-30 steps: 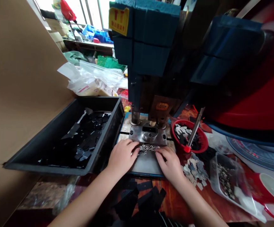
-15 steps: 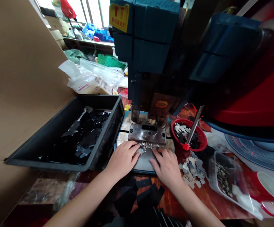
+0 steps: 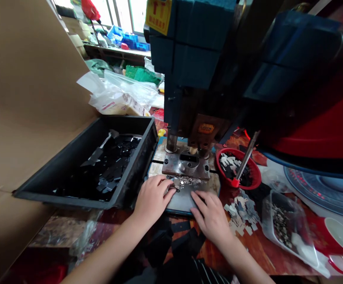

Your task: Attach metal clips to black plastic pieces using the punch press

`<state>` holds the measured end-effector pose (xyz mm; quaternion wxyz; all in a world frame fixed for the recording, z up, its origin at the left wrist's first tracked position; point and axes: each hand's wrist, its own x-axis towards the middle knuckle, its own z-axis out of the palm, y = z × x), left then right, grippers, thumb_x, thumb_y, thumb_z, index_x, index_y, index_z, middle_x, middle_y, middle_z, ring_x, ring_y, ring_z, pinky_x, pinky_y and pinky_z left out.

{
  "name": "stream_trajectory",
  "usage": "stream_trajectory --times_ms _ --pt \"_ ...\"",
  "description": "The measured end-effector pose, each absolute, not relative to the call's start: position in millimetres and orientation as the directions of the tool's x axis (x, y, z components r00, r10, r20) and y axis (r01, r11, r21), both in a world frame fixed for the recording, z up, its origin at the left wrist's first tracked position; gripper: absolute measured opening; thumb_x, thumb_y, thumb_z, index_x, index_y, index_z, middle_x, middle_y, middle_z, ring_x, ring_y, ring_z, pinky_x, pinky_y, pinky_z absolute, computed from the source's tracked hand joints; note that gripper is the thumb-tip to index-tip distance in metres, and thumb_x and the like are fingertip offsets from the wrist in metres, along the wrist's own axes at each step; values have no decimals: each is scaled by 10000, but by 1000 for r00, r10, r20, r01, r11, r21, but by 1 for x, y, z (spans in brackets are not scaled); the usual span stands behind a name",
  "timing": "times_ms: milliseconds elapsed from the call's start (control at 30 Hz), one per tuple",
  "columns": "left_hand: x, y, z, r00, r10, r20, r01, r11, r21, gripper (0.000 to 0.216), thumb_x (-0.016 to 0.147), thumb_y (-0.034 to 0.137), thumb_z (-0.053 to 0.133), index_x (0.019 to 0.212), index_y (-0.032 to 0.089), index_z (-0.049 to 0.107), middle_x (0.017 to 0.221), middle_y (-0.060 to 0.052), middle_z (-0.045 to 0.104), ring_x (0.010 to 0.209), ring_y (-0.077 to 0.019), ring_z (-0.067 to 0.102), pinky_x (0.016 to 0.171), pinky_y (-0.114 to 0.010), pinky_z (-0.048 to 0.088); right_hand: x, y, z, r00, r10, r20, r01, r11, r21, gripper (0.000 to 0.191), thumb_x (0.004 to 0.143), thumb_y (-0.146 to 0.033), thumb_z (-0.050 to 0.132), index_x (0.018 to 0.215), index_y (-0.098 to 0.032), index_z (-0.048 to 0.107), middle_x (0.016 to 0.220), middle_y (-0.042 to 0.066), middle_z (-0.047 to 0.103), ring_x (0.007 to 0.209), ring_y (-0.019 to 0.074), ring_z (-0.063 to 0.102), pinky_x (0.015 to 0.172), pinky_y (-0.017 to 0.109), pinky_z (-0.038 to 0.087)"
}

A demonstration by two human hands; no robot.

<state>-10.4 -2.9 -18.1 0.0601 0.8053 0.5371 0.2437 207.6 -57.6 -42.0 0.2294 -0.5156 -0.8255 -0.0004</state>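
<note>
The left hand (image 3: 152, 197) is pinching with curled fingers at the metal pieces (image 3: 186, 181) heaped along the plate's (image 3: 180, 203) far edge, the right hand (image 3: 211, 215) is resting open-fingered just beside them, and such tiny, light, hard, slippery-looking bits are likely needing a fingertip pinch.

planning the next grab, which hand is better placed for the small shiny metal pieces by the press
Probably left: the left hand curls at the small shiny metal pieces; the right hand lies flat, short of them.
</note>
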Motion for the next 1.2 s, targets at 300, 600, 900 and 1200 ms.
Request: stream_trajectory --times_ms 300,600,900,1200 --pt "-15 -12 -22 346 862 370 630 -506 589 104 876 246 525 804 205 588 841 -22 621 838 -179 580 780 -328 455 209 -68 -49 -361 811 459 828 506 -243 317 885 -251 523 1195 -192 554 1107 95 600 1055 228 537 984 477 409" --pt "11 -4 -14 250 922 296 431 -380 818 130 859 218 536 952 207 627 877 -17 670 770 -145 629 699 -264 517 205 -63 -39 -392 808 440 813 528 -245 233 877 -244 543 1100 -219 604 1046 73 618 992 223 538 971 475 395" --pt "11 3 -24 204 921 332 422 -389 819 134 877 223 526 929 207 648 905 -27 681 827 -161 640 742 -290 525 195 -55 -32 -266 826 497 751 500 -431 133 894 -149 468 890 -198 592 868 39 627 839 179 545 894 414 416" --pt "11 -4 -21 263 885 385 459 -466 757 146 887 205 511 935 213 649 904 -26 695 846 -166 641 781 -306 512 189 52 5 -4 814 581 821 335 -463 127 845 -230 555 782 -207 662 799 39 630 792 199 535 763 339 418"
